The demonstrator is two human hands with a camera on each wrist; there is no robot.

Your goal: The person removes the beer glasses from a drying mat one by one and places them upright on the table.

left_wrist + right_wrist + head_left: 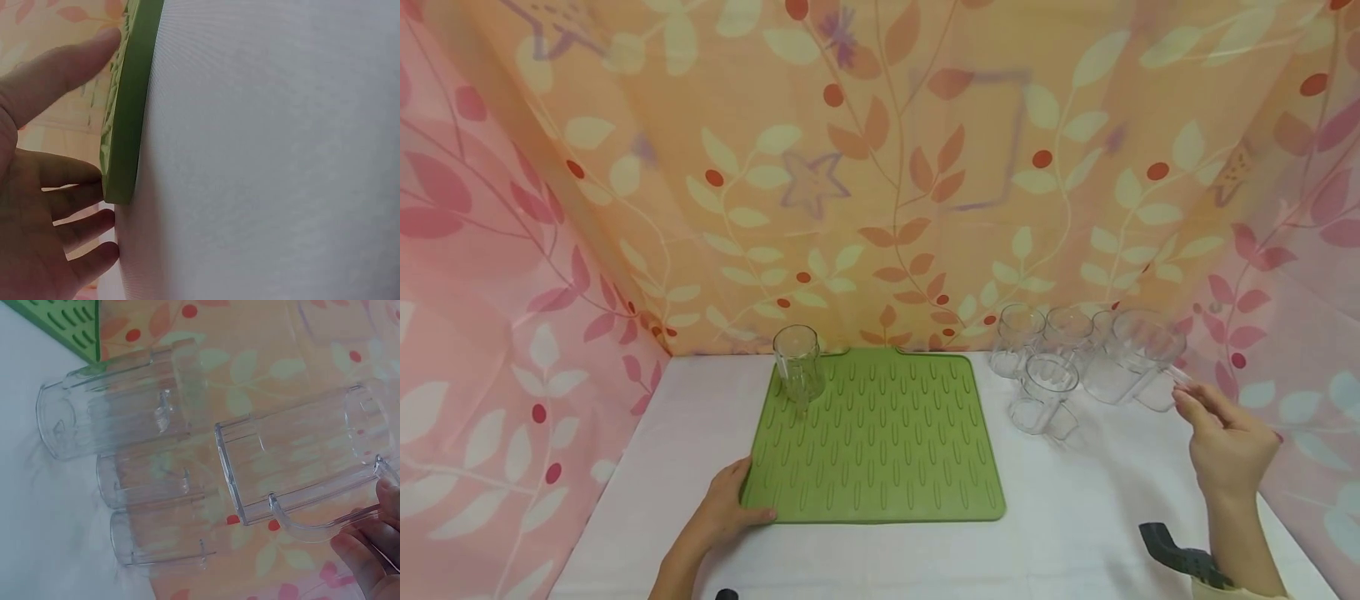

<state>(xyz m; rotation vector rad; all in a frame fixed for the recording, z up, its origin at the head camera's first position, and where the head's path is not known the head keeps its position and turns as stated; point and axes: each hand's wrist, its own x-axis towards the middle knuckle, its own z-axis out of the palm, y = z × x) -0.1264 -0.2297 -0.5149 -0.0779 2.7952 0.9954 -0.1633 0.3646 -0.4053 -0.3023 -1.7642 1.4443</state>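
Note:
My right hand (1231, 446) pinches the handle of a clear mug (300, 456), thumb against fingers. The mug appears raised above the white table at the right. Beside it, to the left, stand other clear mugs, one nearer the front (1047, 396) and one at the back (1017, 342). A green ridged mat (880, 450) lies in the middle. My left hand (722, 504) rests at its front left corner, thumb along the front edge and fingers touching the left side. On the mat's back left corner is another clear mug (799, 367).
Orange leaf-patterned cloth (880, 208) hangs right behind the mat and mugs. Pink cloth walls stand at the left (497, 333) and right. A white cloth (925, 562) covers the table. A dark strap piece (1180, 554) sits by my right wrist.

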